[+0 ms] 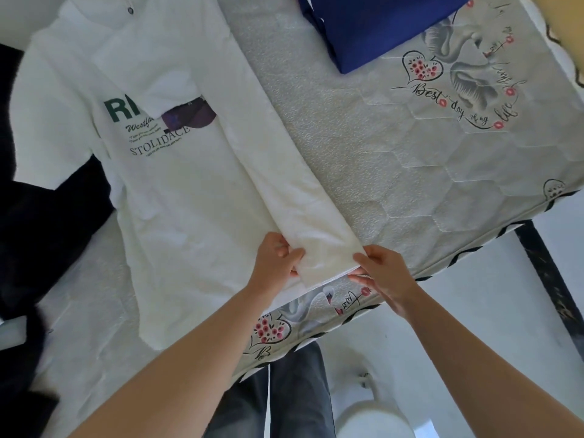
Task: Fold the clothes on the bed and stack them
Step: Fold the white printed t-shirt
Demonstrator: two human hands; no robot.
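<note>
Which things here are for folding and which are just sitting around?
For the job:
white shirt, its hem gripped by the left hand and right hand
folded blue garment
dark clothes

Just there:
mattress
white stool on the floor

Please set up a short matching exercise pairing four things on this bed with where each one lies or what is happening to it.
Things:
1. white printed T-shirt
2. folded dark blue cloth
3. black garment
4. patterned grey mattress

States:
A. bunched at the left edge
B. folded, at the far side
C. right side turned inward, hem held by both hands
D. lies beneath everything

Pairs: 1-C, 2-B, 3-A, 4-D
</note>
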